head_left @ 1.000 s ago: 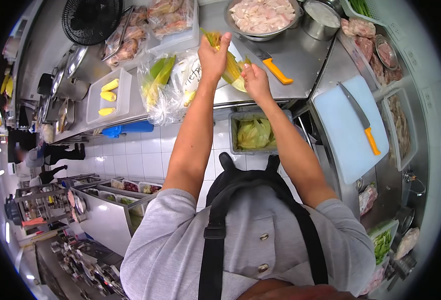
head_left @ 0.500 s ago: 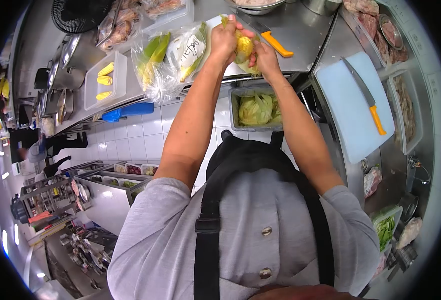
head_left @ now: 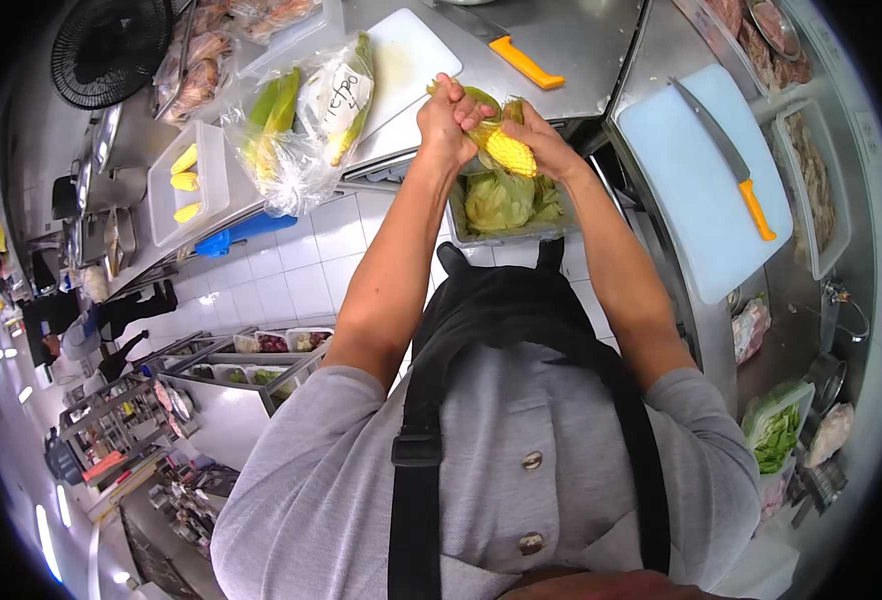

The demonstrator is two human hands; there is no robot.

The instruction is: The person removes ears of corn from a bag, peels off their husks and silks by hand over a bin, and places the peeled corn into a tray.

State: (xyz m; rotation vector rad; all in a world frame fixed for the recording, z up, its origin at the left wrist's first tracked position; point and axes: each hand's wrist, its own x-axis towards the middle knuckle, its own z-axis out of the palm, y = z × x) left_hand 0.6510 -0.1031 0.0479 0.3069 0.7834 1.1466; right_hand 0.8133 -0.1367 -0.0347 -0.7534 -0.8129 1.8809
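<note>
- Head view, far left: one black ribbed round item [head_left: 109, 55] at the top, and one person [head_left: 81, 335] in the distance below it.
- Next, one clear container [head_left: 215, 165] with three bare yellow cobs [head_left: 185, 182] lying apart inside it.
- Beside it, clear plastic [head_left: 296, 185] wraps two bundles of corn in green leaves; one bundle bears dark handwriting. How many ears each holds, I cannot tell.
- Then one white cutting board [head_left: 406, 60] on the steel counter.
- At the centre, the left hand [head_left: 448, 122] is closed on pale green husk [head_left: 481, 98].
- Just right of it, the right hand [head_left: 546, 143] grips one corn ear [head_left: 511, 153], its yellow kernels bared and its tip slanting down to the right. The ear is held up between both hands, in front of the counter edge.
- Below the hands, one grey bin [head_left: 501, 238] holds loose husks, too heaped to count.
- Above, one orange-handled knife [head_left: 523, 61] lies on the counter.
- To the right, a second orange-handled knife [head_left: 729, 162] lies on one blue board [head_left: 676, 190].
- Far right, one long tray [head_left: 841, 215] of greyish strips, and one heap of green leaves [head_left: 779, 437] lower down.
</note>
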